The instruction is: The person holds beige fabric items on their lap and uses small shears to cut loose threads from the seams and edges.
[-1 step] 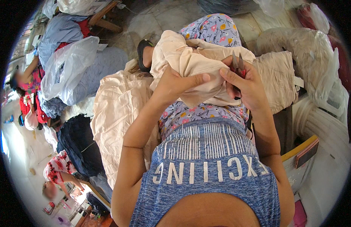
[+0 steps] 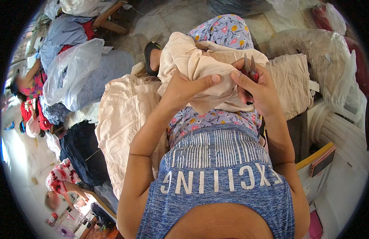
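A cream cloth garment lies bunched across my lap. My left hand grips its near fold, thumb stretched along the top and the other fingers hidden under the cloth. My right hand pinches the same garment under its thumb. Within that hand sits a pair of red-handled thread snips, pointed metal blades sticking up and apart, clear of the cloth. More cream cloth is piled beside my left forearm, and a folded beige piece rests to the right of my right hand.
Clear plastic covers a blue-grey cloth heap at the left. Dark navy cloth lies below it. Another plastic-wrapped bundle is at the right, near a yellow-edged board. Two people are off to the left.
My left thumb has shifted very slightly on the cream garment. Both hands keep their grip, and the snips stay in my right hand.
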A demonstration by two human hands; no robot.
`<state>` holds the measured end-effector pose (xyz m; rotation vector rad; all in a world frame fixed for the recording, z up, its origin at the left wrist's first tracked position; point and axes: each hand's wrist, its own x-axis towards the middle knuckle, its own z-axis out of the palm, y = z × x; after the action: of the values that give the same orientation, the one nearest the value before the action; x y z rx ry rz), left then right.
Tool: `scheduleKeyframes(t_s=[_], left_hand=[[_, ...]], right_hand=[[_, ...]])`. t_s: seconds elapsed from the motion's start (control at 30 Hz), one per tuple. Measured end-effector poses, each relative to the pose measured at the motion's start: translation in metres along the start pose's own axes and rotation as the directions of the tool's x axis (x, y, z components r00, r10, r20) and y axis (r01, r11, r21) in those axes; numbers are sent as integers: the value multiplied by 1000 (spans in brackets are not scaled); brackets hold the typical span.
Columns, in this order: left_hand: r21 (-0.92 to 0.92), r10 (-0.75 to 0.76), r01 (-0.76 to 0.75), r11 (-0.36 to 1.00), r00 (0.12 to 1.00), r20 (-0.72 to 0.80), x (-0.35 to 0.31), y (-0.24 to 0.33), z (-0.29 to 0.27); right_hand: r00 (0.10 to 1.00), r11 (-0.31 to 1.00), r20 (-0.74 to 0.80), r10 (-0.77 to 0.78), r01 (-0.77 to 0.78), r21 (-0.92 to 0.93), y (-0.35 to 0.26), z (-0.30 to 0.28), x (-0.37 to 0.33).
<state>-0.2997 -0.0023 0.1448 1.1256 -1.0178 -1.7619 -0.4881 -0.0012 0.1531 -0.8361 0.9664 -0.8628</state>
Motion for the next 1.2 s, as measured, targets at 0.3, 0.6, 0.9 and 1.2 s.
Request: scheduleKeyframes(t_s=[0.3, 0.6, 0.9, 1.2], left_hand=[[-193, 31, -47, 980, 996, -84, 2, -3, -1], [-427, -53, 24, 904, 997, -56, 3, -8, -15], [-201, -5, -13, 980, 996, -88, -4, -4, 3], [-220, -16, -15, 975, 991, -136, -4, -18, 5]], right_hand=[[974, 948, -93, -209, 179, -262, 0, 9, 3], [979, 778, -58, -196, 119, -616, 8, 0, -1], [936, 878, -84, -342, 286, -384, 1, 11, 6], [956, 879, -96, -278, 213, -426, 13, 8, 17]])
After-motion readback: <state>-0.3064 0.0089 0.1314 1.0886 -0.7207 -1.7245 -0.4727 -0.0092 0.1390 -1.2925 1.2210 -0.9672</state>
